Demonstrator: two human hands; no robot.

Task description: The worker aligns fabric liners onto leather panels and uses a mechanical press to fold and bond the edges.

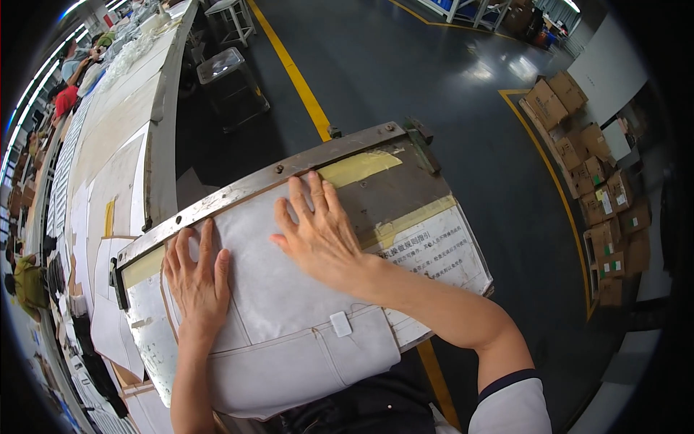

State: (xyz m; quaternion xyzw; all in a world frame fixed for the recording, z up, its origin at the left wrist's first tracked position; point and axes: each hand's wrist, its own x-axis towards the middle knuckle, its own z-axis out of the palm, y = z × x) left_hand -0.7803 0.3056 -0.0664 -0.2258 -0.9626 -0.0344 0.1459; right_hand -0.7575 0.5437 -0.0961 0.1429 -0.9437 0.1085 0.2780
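A pale grey-white sheet of material [264, 278] with thin brown edges and stitched lines lies on a small machine table. Its far edge meets a long metal bar [238, 189]; its near part curves down over the table's front. My left hand [196, 278] rests flat near the sheet's left side, fingers pointing at the bar. Spread out on the right part is my right hand [322, 235], its fingertips touching the sheet close to the bar. A small white block or tag [340, 324] sits on the sheet near a seam.
Right of the sheet are bare metal plate, yellow tape [365, 166] and a printed notice [441, 249]. A long worktable [119, 108] with papers runs along the left, where other people work. A stool [224, 69] stands beyond; cardboard boxes [600, 181] are stacked at right.
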